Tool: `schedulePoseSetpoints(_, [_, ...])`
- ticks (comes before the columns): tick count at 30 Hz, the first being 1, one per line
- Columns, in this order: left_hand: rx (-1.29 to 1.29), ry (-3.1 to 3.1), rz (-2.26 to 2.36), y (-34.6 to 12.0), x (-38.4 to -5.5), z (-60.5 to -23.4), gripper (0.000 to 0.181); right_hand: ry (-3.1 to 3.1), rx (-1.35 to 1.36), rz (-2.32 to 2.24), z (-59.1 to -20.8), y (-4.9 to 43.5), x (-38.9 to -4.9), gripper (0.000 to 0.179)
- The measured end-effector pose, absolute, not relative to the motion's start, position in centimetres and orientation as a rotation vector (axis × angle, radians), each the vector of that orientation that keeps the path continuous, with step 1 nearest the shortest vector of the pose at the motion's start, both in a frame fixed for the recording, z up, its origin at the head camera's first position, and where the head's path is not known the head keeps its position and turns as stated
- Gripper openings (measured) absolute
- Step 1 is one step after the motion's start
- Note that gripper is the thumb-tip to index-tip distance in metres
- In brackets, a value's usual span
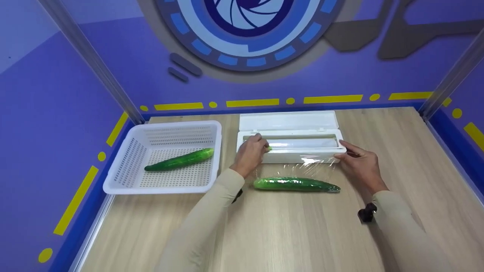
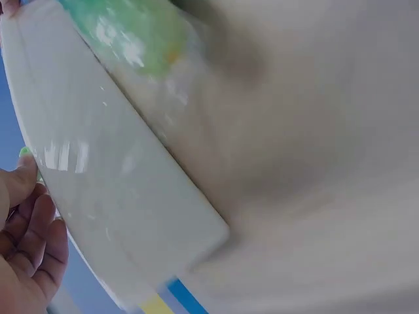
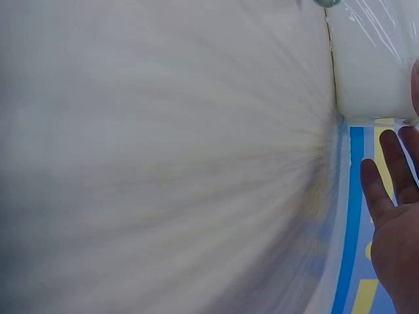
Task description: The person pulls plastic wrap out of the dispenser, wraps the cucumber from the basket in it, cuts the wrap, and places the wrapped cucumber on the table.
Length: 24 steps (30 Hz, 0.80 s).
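A white cling film dispenser (image 1: 302, 157) lies with its lid (image 1: 288, 121) folded back, a film roll (image 1: 302, 143) inside. My left hand (image 1: 249, 153) is at its front top edge, thumb and fingers pinching a small green slide cutter (image 1: 269, 149). At the right end, my right hand (image 1: 361, 164) grips the dispenser's corner between thumb and fingers. Clear film (image 1: 310, 172) stretches from the dispenser down over a cucumber (image 1: 297, 184) lying in front of it, wrapped and shiny. In the left wrist view, the cucumber's pale end (image 2: 147, 46) shows under film beside the dispenser (image 2: 124, 176).
To the left stands a white plastic basket (image 1: 162, 190) with another cucumber (image 1: 179, 159) in it. Purple printed walls (image 1: 113, 49) enclose the wooden table (image 1: 295, 234) at the back and both sides.
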<state>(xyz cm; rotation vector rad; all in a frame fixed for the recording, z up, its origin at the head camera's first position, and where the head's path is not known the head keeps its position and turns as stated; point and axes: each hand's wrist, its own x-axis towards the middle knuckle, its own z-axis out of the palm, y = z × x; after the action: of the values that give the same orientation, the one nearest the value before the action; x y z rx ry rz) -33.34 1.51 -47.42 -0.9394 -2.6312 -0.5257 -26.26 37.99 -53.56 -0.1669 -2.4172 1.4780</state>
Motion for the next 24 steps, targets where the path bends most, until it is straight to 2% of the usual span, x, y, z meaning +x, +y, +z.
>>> schedulePoseSetpoints(8, [-0.931, -2.638, -0.567, -1.2, -33.5, -47.4, 0.006, -2.414, -0.156, 1.455, -53.8, 38.1, -26.1, 0.052])
schedulePoseSetpoints(24, [-0.862, -2.662, -0.654, -4.0, -33.8, -47.2, 0.006, -2.445, -0.167, 1.478, -53.6, 38.1, -26.1, 0.055])
